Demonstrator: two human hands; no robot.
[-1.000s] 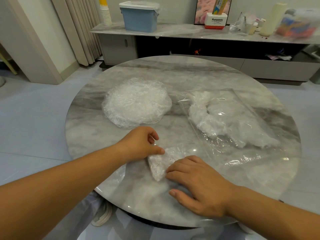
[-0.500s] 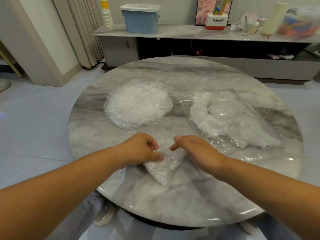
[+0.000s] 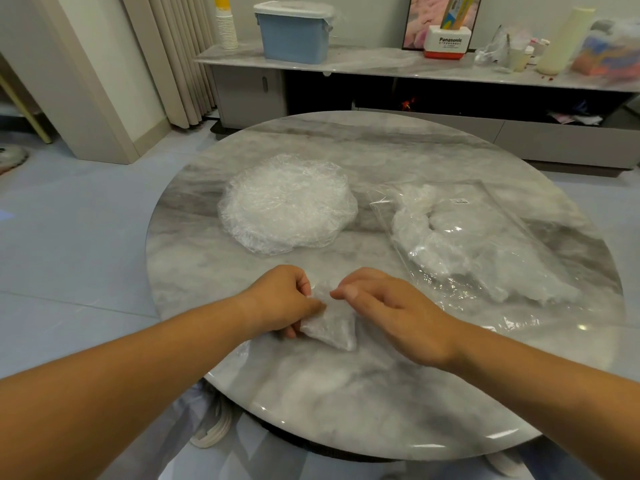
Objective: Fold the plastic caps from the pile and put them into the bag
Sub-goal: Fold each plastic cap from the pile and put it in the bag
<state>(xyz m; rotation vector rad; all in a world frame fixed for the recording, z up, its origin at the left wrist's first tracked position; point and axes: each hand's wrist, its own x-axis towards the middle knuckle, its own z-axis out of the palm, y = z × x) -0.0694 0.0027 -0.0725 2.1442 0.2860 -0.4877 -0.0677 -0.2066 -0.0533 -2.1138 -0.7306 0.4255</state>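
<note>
Gripping the folded cap (image 3: 330, 329) by its left side, the left hand (image 3: 285, 301) has its fingers (image 3: 304, 284) curled in and its thumb laid across the crinkled plastic. The cap is a small translucent wedge lying on the table (image 3: 346, 403), a little in from the near edge and about midway along it. The right hand (image 3: 389, 313) comes in from the right, its fingers (image 3: 346, 292) bent with the tips at the cap's upper corner; whether they pinch the film or only touch it cannot be told. Both forearms cross the near edge, and a white shoe (image 3: 211, 431) shows on the floor below it.

Further in, toward the left of the table's middle, lies the pile (image 3: 287, 206) of unfolded caps, a round, flattish heap of clear plastic. To its right, apart from it, the bag (image 3: 485, 244) lies flat and reaches toward the table's right edge, with white folded caps showing through its clear skin and its mouth turned toward the pile. Nothing lies between the hands and either of them.

Beyond the far edge runs a low sideboard (image 3: 398, 64) carrying a stack of paper cups (image 3: 225, 26), a blue lidded box (image 3: 294, 32), a white and red Panasonic box (image 3: 448, 41) and a cream roll (image 3: 562, 39), with a pleated curtain (image 3: 173, 57) at far left
</note>
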